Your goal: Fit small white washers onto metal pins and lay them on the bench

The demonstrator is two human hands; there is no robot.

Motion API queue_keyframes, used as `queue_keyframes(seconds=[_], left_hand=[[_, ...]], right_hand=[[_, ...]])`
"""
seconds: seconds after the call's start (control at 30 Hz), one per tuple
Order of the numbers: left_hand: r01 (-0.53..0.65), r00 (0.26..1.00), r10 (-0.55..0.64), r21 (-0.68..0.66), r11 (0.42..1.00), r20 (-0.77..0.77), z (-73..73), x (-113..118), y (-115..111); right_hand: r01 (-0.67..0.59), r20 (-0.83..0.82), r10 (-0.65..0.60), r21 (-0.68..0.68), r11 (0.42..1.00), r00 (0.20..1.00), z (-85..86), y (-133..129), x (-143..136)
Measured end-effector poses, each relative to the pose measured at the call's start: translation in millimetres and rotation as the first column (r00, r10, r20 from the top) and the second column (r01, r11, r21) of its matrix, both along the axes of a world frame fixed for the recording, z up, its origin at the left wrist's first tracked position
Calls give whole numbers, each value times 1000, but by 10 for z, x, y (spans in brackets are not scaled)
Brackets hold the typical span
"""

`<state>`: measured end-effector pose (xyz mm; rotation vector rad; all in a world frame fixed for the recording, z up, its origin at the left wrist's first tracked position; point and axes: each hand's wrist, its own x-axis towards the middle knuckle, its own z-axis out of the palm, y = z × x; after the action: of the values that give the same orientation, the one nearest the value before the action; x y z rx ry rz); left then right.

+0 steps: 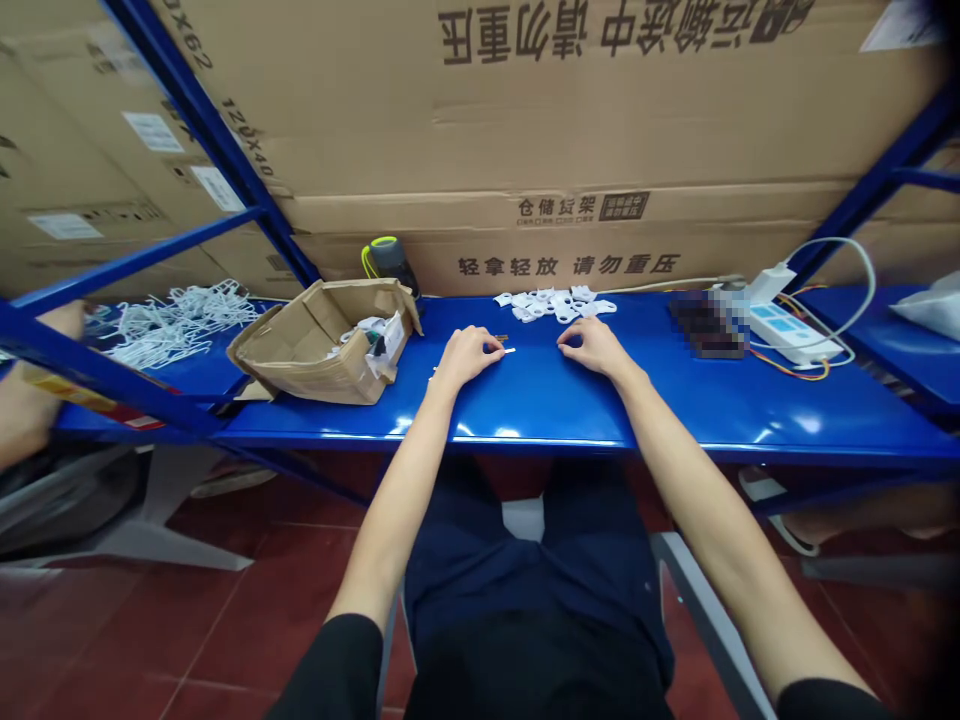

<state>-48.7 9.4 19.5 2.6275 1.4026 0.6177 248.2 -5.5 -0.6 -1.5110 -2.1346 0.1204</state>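
My left hand (471, 354) is over the blue table, thumb and fingers closed in a pinch. A small white strip (510, 350) pokes out at its fingertips. Just behind those fingers lies a thin brown piece (501, 338). To the right, apart from it, my right hand (592, 346) has its thumb and forefinger pressed together; whatever is between them is too small to make out. Beyond both hands, several flat white plastic pieces (555, 304) with holes are heaped near the cardboard.
An open cardboard box (300, 350) with mixed parts stands at left, a dark bottle (391, 262) behind it. At right are a blurred dark object (709, 325) and a white power strip (795, 335) with cables. White hooks (176, 325) and another person's arm (34, 410) are far left.
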Motion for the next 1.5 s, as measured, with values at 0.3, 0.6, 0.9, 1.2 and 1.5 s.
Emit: queue_keyframes(seconds=[0.3,0.6,0.9,1.2,1.5], left_hand=[[-128,990,128,-15,992,51,11,-65,27],[-187,975,185,9,982,123,-37,-61,34],[-465,832,378,138,875,406,42,-38,10],[-483,772,326,170,859,545,187,-210,-299],[-491,793,357,170,855,494,153,-569,-474]], right_hand=[[196,82,-194,-20,980,978,47,-20,96],[19,4,-19,96,995,1000,13,-74,-230],[-71,68,91,-248,966,994,-55,-136,-1119],[-19,167,76,-322,947,983,-31,-68,-1360],[-14,140,66,-343,939,988,6,-21,-1862]])
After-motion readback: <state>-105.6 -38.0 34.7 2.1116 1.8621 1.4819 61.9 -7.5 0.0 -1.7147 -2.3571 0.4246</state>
